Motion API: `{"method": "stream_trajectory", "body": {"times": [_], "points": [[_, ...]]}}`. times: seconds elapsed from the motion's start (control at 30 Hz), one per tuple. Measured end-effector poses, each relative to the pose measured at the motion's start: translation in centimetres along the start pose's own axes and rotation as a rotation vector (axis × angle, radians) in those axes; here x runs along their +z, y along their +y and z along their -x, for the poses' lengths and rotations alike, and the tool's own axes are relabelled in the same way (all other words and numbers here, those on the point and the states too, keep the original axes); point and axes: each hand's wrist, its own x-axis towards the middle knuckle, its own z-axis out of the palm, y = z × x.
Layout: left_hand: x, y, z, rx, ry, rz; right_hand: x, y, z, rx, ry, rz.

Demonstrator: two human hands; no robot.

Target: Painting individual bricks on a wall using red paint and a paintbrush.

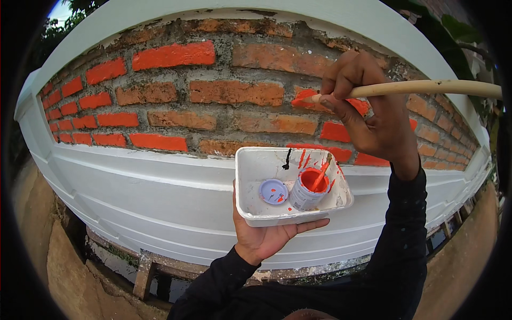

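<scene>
My right hand [368, 114] pinches a paintbrush [421, 88] with a long, pale handle that runs off to the right. The brush tip touches a brick [300, 101] that is partly coated in bright orange-red; my fingers hide some of it. Palm up, my left hand [264, 240] supports a white plastic tub [250, 209] from below, in front of the wall. Inside the tub stands an open paint pot [306, 198] of orange-red paint, with a paint-covered stick or second brush [322, 176] leaning in it. A round lilac lid [273, 192] lies beside the pot.
The brick wall [186, 121] has several painted bricks at left and right and bare ones in the middle, with grey mortar between. White moulding [133, 181] frames it below. A concrete ledge with gaps [144, 274] runs along its foot. Leaves [461, 29] hang at upper right.
</scene>
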Motion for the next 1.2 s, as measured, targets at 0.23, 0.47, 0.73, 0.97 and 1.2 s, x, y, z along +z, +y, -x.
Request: {"method": "stream_trajectory", "body": {"times": [0.23,0.47,0.73,0.97,1.2], "points": [[-0.5,-0.4,-0.3,-0.017,0.019,0.010,-0.6,0.4,1.3,-0.028,0.079,-0.060],[-0.3,-0.5,-0.3,-0.044,-0.023,0.028,-0.9,-0.3,3.6,-0.053,0.043,0.087],[-0.1,-0.6,-1.3,-0.066,-0.064,0.093,-1.1,-0.7,3.6,-0.042,-0.043,0.140],[-0.4,-0.9,-1.9,-0.075,-0.082,0.097,-0.9,-0.8,3.4,-0.126,-0.131,0.190],[-0.6,-1.2,-1.8,-0.116,-0.085,0.099,-1.1,-1.4,3.5,-0.176,-0.131,0.208]]}}
